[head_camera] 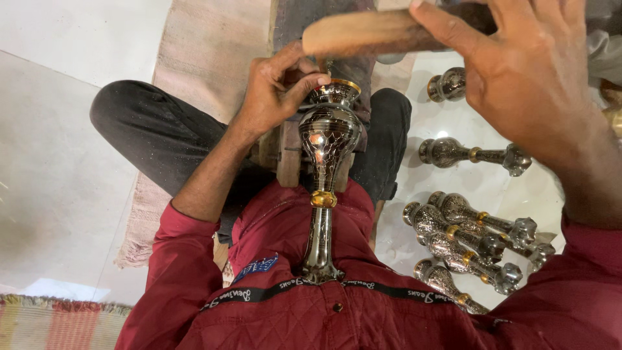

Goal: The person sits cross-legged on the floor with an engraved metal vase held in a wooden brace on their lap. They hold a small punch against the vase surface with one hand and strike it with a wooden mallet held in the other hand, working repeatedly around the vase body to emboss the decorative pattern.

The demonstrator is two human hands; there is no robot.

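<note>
**Two hands, one engraved metal vase**

Two hands work over a tall engraved metal vase (326, 168) that lies along the person's lap, its base against the red jacket (337, 311) and its gold-rimmed mouth pointing away. The left hand (275, 91) is closed around a small tool I cannot make out, pressed at the vase's rim. The right hand (518, 71) grips a wooden mallet (369, 32) raised above it. Several similar vases (473, 240) lie on the white floor (52, 162) to the right.

Seven engraved metal vases — one upright vase (327, 139) against the chest, six lying vases (476, 155) on the floor — and one wooden mallet (369, 32).
</note>
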